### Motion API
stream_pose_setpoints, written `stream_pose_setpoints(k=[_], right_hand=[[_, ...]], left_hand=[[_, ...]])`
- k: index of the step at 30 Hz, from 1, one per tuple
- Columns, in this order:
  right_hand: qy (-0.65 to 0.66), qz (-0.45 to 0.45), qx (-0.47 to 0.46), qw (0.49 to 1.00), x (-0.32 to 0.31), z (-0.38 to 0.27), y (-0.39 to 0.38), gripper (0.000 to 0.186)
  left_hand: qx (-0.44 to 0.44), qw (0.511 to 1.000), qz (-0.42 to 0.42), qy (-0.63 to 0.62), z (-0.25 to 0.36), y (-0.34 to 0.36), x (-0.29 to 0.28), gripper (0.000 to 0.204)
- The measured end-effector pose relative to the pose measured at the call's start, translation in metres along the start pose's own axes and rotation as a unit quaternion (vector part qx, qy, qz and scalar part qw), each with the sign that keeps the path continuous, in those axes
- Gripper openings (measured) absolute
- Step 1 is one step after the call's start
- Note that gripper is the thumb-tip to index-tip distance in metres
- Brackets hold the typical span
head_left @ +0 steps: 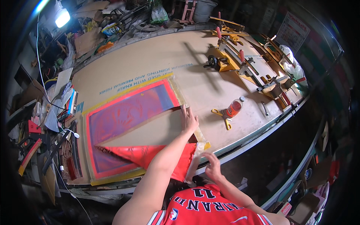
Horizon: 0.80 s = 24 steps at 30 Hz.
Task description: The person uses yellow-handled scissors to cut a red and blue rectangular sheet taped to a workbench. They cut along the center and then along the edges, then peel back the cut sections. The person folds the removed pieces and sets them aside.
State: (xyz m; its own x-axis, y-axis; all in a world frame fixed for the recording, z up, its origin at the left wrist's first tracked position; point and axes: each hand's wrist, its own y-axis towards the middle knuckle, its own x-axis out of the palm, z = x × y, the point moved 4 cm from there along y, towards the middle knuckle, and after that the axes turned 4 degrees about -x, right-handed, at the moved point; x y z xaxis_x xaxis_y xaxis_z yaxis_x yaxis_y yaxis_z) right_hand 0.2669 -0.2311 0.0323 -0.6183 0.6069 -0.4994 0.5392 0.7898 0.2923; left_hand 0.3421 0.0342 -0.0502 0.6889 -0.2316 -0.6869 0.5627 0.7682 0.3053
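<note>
A sheet (131,101) of violet-blue, faintly glossy material, bordered in red and edged with yellow tape, lies on the smooth tan board top of the counter (150,56), to the person's left and front. Part of it is folded back toward the body as a pointed, creased red flap (161,154) with a pale, ragged-looking strip (194,163) along its end, baring a tan wedge between. The left hand (190,120) rests with fingers extended by the sheet's right edge. The right hand (213,167) has curled fingers beside the pale strip; whether they grip it I cannot tell. Further right are a rounded clear bottle (235,107) with red colouring, a yellow-handled tool (227,124) and a yellow-and-metal clamping frame (228,62).
</note>
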Motion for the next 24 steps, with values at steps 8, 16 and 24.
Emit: stream_pose_setpoints(k=[8,16,24], right_hand=[[-0.139,-0.017,-0.109,0.984,-0.012,0.038,0.068,0.032],[-0.074,-0.034,-0.138,0.987,-0.027,0.036,0.091,0.019],[-0.178,-0.096,-0.13,0.971,-0.017,0.064,0.09,0.012]], left_hand=[[-0.039,0.997,-0.062,-0.035,0.039,-0.043,-0.026,0.089],[-0.098,0.992,-0.066,0.045,0.04,-0.032,-0.018,0.094],[-0.077,0.995,-0.033,0.049,0.043,-0.033,-0.021,0.085]])
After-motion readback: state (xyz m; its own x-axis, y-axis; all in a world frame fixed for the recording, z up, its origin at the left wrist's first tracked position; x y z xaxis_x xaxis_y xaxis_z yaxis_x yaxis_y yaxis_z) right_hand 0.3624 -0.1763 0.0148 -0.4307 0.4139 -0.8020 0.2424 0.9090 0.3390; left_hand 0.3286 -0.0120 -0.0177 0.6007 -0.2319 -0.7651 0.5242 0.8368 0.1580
